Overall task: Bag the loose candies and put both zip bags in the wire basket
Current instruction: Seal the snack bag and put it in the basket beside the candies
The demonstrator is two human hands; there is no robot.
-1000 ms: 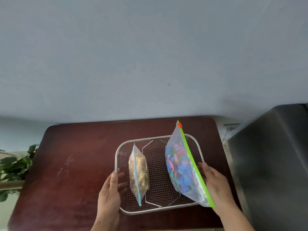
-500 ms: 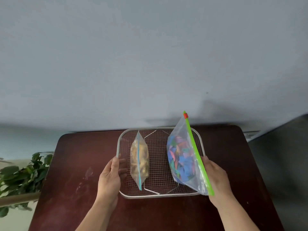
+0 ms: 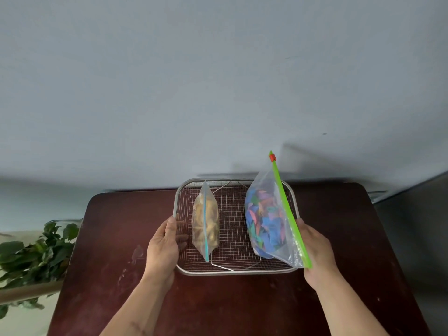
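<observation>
Both hands are on the wire basket (image 3: 236,271) now, one at each long side, and this looks like the closing step: settling the load. The left hand (image 3: 163,248) grips the basket's left rim, thumb along the outside, fingers curled over the wire and showing through the mesh. The right hand (image 3: 315,251) sits at the basket's right rim behind the big bag, fingers pressed together; whether they are pinching the rim or only steadying the bag cannot be told, since the plastic hides the tips. To do this well, I'd say keep the basket level and the grip even, because both bags stand on edge and could topple. Inside the basket, toward its left, the small zip bag (image 3: 205,226) with the blue seal stands upright, filled with golden-wrapped candies. Toward the basket's right, the large zip bag (image 3: 269,219) with the green seal and red slider holds mixed blue, green and purple candies and leans against the right rim, its top corner rising above the basket's far edge. No loose candy shows on the dark table (image 3: 97,263) around the basket.
</observation>
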